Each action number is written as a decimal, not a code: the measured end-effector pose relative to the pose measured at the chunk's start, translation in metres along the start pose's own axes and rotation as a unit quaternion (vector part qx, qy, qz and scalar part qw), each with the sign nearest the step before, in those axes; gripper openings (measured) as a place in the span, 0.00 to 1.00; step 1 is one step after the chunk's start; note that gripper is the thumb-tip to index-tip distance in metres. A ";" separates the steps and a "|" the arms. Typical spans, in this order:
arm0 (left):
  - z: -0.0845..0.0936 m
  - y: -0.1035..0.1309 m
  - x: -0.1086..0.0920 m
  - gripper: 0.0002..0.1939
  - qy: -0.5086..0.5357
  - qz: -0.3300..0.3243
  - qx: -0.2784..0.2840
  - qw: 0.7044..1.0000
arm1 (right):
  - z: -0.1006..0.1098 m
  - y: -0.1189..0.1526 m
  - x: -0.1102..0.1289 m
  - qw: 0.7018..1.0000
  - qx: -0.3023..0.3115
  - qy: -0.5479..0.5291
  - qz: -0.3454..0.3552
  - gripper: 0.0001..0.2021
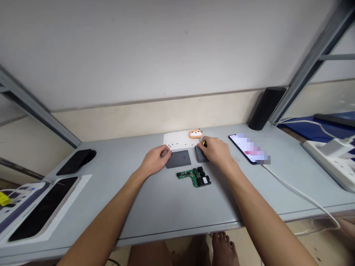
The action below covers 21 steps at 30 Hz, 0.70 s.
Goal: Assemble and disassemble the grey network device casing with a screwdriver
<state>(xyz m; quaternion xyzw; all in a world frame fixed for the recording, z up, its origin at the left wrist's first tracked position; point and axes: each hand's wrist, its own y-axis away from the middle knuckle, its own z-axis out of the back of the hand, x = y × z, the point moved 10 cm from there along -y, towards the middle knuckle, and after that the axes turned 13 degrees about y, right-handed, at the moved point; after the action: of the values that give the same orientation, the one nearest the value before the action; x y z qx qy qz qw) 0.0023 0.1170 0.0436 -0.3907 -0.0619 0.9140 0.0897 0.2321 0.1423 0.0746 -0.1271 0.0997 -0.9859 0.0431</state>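
A flat dark grey panel (179, 159) lies on the table, and my left hand (156, 159) is at its left edge with fingers curled; whether they grip it is unclear. To the right, my right hand (216, 149) is closed around something with a yellow and black part (205, 143), over a dark grey box-like piece (200, 154). A thin metal shaft shows to the right of that hand. Nearer to me sits a green circuit board (194, 176) with black components. Behind the panel, small dark screws dot a white sheet (180, 138).
An orange and white animal-faced case (195, 133) stands at the back. On the right are a lit phone (247, 149), a black cylinder (266, 108), a white cable and a power strip (330, 162). A black pouch (74, 161) and a dark tablet (46, 207) lie left.
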 end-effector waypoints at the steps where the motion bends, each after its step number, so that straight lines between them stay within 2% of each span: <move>1: -0.001 0.000 0.000 0.14 -0.003 0.003 -0.001 1.000 | -0.001 0.000 -0.003 1.000 0.011 0.015 -0.009 0.12; 5: -0.006 0.000 -0.004 0.17 -0.035 -0.009 0.007 0.999 | 0.009 0.009 -0.011 0.999 0.023 0.003 -0.024 0.10; 6: -0.006 0.000 -0.005 0.18 -0.044 -0.020 0.007 0.999 | 0.014 0.015 -0.010 1.000 0.017 -0.011 -0.009 0.10; 8: -0.007 0.001 -0.008 0.20 -0.058 -0.039 0.003 0.998 | 0.024 0.032 0.004 0.996 0.008 -0.041 0.075 0.08; 10: -0.008 0.003 -0.007 0.22 -0.060 -0.047 0.002 0.997 | 0.022 0.056 0.018 0.985 0.046 -0.060 0.156 0.06; 12: -0.008 0.005 -0.006 0.22 -0.047 -0.048 0.005 0.998 | 0.013 0.080 0.026 0.974 0.100 -0.049 0.196 0.07; 15: -0.007 0.007 -0.002 0.16 -0.039 -0.034 0.003 0.999 | -0.003 0.105 0.031 0.958 0.194 -0.013 0.211 0.22; 18: -0.005 0.008 0.004 0.13 -0.055 -0.013 -0.010 0.998 | -0.007 0.109 0.033 0.949 0.231 0.016 0.214 0.20; 21: 0.000 0.007 0.009 0.11 -0.069 -0.002 -0.036 0.997 | 0.008 0.088 0.045 0.954 0.172 0.041 0.241 0.16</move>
<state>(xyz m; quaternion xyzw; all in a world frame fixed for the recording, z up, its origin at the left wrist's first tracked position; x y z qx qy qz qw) -0.0049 0.1117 0.0361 -0.3299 -0.1015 0.9357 0.0734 0.1956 0.0502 0.0749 -0.0490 -0.0417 -0.9529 0.2965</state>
